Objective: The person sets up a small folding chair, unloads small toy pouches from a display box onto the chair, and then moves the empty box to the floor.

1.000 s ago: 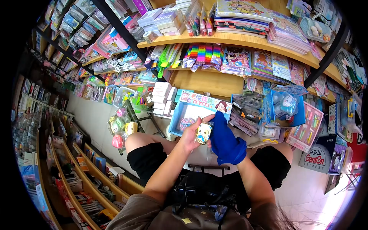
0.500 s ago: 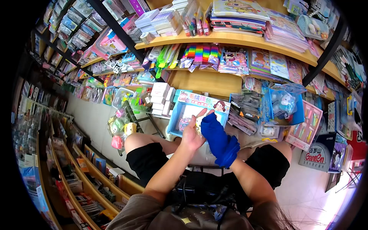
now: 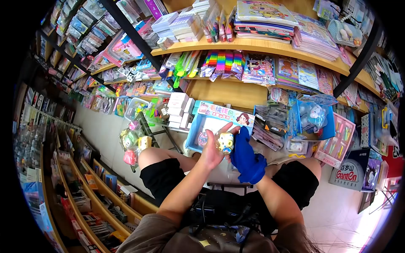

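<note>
1. Ahead, we face a wooden shelf (image 3: 261,45) carrying stacked notebooks (image 3: 265,26), with rainbow-striped packs (image 3: 223,61) on the level below.
2. Before our knees we have an open blue display box (image 3: 193,131), its printed panel standing along the far side.
3. Over to our right we see a smaller blue box (image 3: 331,122) full of plastic-wrapped toys; on the left, white cartons (image 3: 177,108) are piled just beside the display box.
4. Our right hand (image 3: 247,158) is covered in bunched blue fabric and reaches the toy's right side; we cannot tell whether its fingers are pinching or spread.
5. Our left hand (image 3: 214,152) is bare, palm turned inward, thumb and fingers spread around the toy's left side.
6. Between both hands we have the small yellow-and-white toy (image 3: 225,141), with a blue patch low on its front, above the display box's near edge.
</note>
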Demonstrator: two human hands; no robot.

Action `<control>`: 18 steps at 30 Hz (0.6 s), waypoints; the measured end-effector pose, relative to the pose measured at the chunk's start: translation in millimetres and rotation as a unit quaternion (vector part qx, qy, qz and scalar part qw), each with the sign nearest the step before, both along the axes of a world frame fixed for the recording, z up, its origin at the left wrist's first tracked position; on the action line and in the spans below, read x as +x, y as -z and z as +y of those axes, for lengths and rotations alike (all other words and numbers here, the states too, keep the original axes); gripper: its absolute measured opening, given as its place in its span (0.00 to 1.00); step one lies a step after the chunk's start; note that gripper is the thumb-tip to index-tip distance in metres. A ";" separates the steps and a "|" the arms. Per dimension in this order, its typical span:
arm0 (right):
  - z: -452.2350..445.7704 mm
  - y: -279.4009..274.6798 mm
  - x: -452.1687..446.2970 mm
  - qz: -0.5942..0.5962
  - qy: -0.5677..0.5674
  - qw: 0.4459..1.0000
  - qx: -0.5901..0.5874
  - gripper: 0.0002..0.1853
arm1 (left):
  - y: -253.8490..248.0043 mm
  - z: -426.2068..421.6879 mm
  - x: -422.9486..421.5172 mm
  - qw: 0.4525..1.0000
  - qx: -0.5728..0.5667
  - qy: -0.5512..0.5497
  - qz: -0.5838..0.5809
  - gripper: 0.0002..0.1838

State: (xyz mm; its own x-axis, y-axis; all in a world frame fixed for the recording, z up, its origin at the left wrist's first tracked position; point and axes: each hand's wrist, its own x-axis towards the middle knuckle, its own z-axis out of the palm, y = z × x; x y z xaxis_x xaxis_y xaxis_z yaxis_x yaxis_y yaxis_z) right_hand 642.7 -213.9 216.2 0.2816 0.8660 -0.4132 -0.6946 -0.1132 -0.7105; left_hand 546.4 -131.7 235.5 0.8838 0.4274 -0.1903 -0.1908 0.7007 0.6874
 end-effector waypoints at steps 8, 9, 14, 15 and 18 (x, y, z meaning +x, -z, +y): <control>-4.3 -1.5 -4.2 -0.177 0.045 0.983 0.028 0.16 | 11.7 -5.5 1.7 0.997 0.079 -0.024 0.011 0.42; -6.2 0.8 -3.6 -0.194 0.049 0.978 0.060 0.15 | 15.3 -5.9 0.9 0.994 0.107 -0.028 0.006 0.38; -10.3 -11.9 0.1 -0.186 0.070 0.979 0.039 0.13 | 5.2 -8.1 -5.2 0.995 0.078 -0.020 0.057 0.27; -10.5 -11.7 -0.6 -0.196 0.090 0.976 0.044 0.13 | 2.2 -8.1 -4.5 0.997 0.055 -0.025 0.054 0.26; -14.0 20.9 5.9 -0.073 0.166 0.983 0.007 0.13 | 4.4 -4.7 -2.6 0.993 0.113 -0.023 0.017 0.25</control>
